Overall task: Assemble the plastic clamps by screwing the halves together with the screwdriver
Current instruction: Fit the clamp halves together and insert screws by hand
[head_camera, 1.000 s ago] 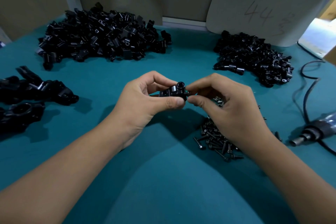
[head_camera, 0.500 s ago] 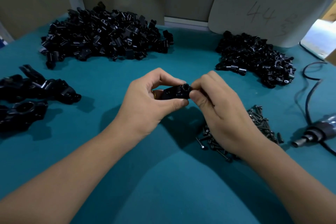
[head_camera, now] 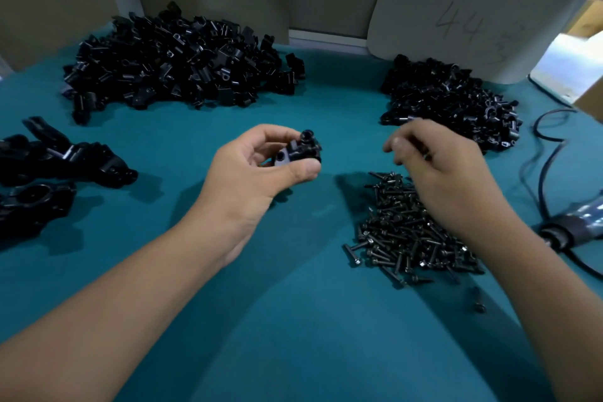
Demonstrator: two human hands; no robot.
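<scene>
While the left hand (head_camera: 257, 170) holds its grip on the small black plastic clamp (head_camera: 301, 150), pinched between the thumb below and the fingers behind, the piece sits raised above the teal-covered worktop (head_camera: 293, 320), well forward of the body. A dark screw head (head_camera: 306, 133) stands proud at the top of the clamp, and a pale opening shows on its near-left face. Whether the screw is only started or partly seated cannot be told.

The right hand (head_camera: 434, 166) is apart from the clamp, over the far edge of the loose heap of small black screws (head_camera: 411, 232). Its fingers are curled; motion blur prevents any finding on whether they carry a screw.

The step in hand is judged to be the fitting stage: halves mated, screw placed by hand, driving not yet done. The grey-bodied powered screwdriver (head_camera: 574, 225) lies untouched at the right edge of the worktop, its black cable (head_camera: 541, 157) looping behind.

The next move is judged to call for the right hand to take up that screwdriver, while the left keeps the clamp steady with the screw head facing up and unobstructed.

Stock noted: a large pile of black clamp halves (head_camera: 176, 65) far left, a smaller pile of black clamp parts (head_camera: 450, 104) far right, and larger black assembled clamps (head_camera: 55, 160) at the left edge.
</scene>
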